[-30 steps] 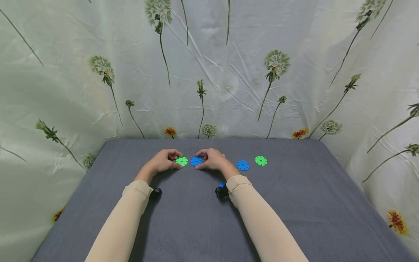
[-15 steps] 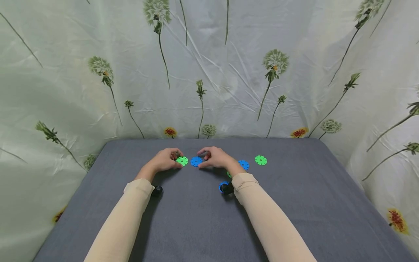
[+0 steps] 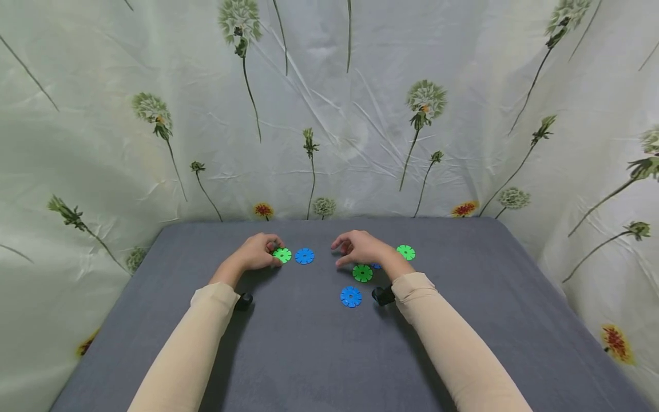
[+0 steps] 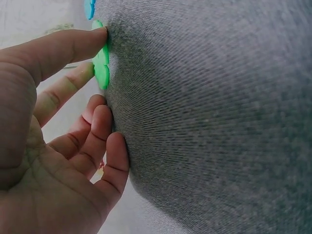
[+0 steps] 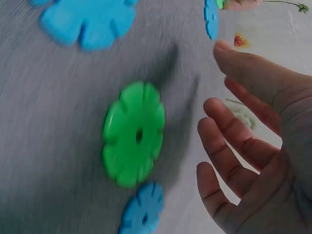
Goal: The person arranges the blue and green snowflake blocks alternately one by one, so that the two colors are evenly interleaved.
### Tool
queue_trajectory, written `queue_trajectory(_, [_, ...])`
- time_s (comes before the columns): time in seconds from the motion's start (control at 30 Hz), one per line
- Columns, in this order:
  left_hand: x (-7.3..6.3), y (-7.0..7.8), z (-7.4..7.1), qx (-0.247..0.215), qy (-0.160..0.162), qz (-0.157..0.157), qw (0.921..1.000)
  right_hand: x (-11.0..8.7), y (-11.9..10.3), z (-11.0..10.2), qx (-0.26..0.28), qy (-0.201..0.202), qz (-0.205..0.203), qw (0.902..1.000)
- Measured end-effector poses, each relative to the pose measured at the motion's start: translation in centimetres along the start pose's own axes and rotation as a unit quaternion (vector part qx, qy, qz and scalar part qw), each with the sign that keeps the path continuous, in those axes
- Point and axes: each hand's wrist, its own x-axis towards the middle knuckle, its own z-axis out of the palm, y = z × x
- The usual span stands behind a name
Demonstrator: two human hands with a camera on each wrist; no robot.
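Observation:
My left hand (image 3: 254,253) pinches a green notched plastic disc (image 3: 282,256) by its edges, flat at the table; thumb and index finger sit on opposite sides of its rim in the left wrist view. Just right of it lies a blue notched disc (image 3: 305,256), touched by neither hand. Holding nothing, the right hand (image 3: 364,248) hovers over the table with its fingers loosely bent and thumb apart. Below its palm a second green disc (image 5: 134,135) lies on the cloth, with a blue disc (image 5: 144,212) beyond it, mostly hidden by the wrist in the head view.
Nearer the body, another blue disc (image 3: 351,297) lies beside the right wrist's black camera (image 3: 383,295). One more green disc (image 3: 406,252) is right of the right hand. A grey cloth (image 3: 309,355) covers the table; a flower-printed curtain (image 3: 360,114) hangs behind.
The right hand has left the blue disc beside the left hand's green one and moved right, uncovering a green and a blue disc. The left hand keeps its place at the green disc.

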Motion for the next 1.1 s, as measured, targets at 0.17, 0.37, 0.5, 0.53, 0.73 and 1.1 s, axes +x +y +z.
queue_trajectory(0.17, [0.0,-0.1,-0.2,0.003,0.000,0.004,1.0000,-1.8,0.7,-0.9,-0.031,-0.013,0.004,0.9994])
queue_trajectory(0.37, [0.1,0.1,-0.3,0.004,-0.006,0.006,1.0000,-3.8,1.7,-1.3,-0.059,-0.018,0.015,0.9980])
queue_trajectory(0.5, [0.2,0.4,-0.3,0.015,-0.005,0.012,0.9998,-4.7,2.2,-1.3,-0.075,-0.012,0.006,0.9971])
queue_trajectory(0.53, [0.3,0.5,-0.3,0.019,-0.004,0.014,0.9997,-4.8,2.3,-1.3,-0.076,-0.010,0.003,0.9971])
queue_trajectory(0.73, [0.7,1.5,0.1,0.025,-0.004,0.023,0.9994,-5.3,2.9,-1.0,-0.075,0.000,-0.018,0.9970])
queue_trajectory(1.1, [2.1,3.2,1.6,0.021,-0.024,0.039,0.9987,-5.7,3.3,-0.4,-0.074,0.002,-0.045,0.9962])
